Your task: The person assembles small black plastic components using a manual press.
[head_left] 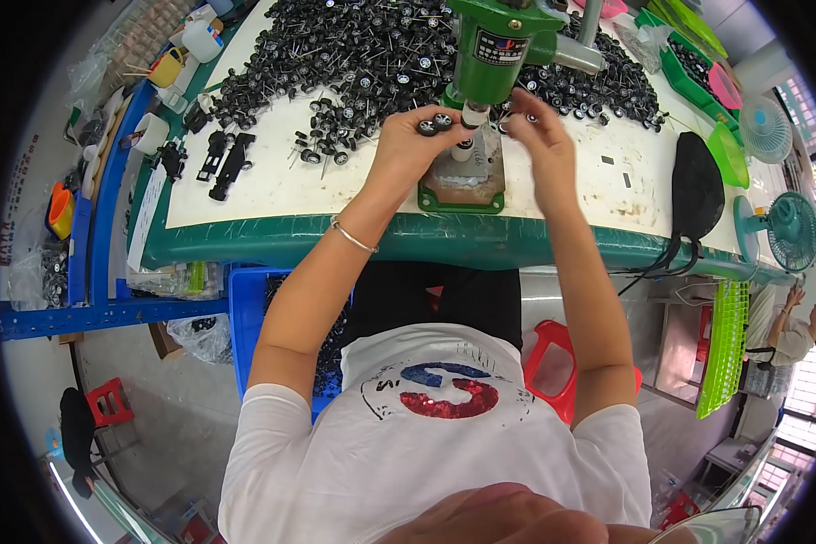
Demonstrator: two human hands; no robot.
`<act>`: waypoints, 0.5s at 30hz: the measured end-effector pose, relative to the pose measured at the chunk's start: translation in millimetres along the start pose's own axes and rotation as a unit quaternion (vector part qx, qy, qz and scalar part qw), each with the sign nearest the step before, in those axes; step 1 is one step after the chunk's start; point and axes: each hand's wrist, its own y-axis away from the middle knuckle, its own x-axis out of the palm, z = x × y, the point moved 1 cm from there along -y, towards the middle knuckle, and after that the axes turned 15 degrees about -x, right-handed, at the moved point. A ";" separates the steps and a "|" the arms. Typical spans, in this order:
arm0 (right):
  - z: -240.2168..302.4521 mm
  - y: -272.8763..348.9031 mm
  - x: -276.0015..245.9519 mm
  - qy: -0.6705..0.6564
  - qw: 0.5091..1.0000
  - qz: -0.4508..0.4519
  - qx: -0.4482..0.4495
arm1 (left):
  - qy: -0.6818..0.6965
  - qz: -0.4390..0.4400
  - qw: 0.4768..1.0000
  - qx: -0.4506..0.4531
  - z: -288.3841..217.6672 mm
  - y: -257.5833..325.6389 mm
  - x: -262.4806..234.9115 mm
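Observation:
A green bench press [491, 63] stands at the table's front edge, its ram above a pale round post [462, 152] on the base. At the left of the ram is my left hand [408, 145], closed on small black toy wheels [433, 125] with silver hubs. Its fingertips reach the gap between ram and post, where a dark part shows; I cannot make out its exact fit. To the right of the ram my right hand [542, 140] is bent inward, with a toy wheel [505, 128] at its thumb and fingertips. Another small wheel shows among those fingers.
A large heap of toy wheels on axles [363, 54] spreads behind the press. Black toy chassis [231, 166] lie at left, a black cloth bag [698, 190] at right. A blue bin [247, 317] stands below the table, a red stool [553, 363] near my right elbow. Green fans [793, 231] stand at right.

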 end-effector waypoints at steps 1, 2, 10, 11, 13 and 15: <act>4.6 -8.1 -6.1 0.001 1.000 -0.014 -0.001 | 0.001 -0.001 1.000 -0.005 -1.5 0.0 1.9; 11.4 -18.0 -11.0 0.012 1.000 -0.027 -0.003 | 0.003 -0.001 1.000 -0.004 -2.4 0.1 3.2; 134.0 -141.8 21.7 -0.196 0.962 -0.188 0.009 | 0.016 -0.005 0.999 0.031 -2.0 -3.0 7.8; 148.4 -155.1 25.0 -0.197 0.962 -0.190 0.008 | 0.014 -0.005 0.999 0.031 -3.0 -2.8 7.9; 158.6 -181.3 29.0 -0.099 0.990 -0.092 -0.050 | 0.016 0.006 1.000 0.026 -4.0 -3.2 8.2; 150.0 -186.4 31.3 -0.096 0.989 -0.101 -0.052 | 0.009 0.002 1.000 0.026 -3.9 -2.0 6.8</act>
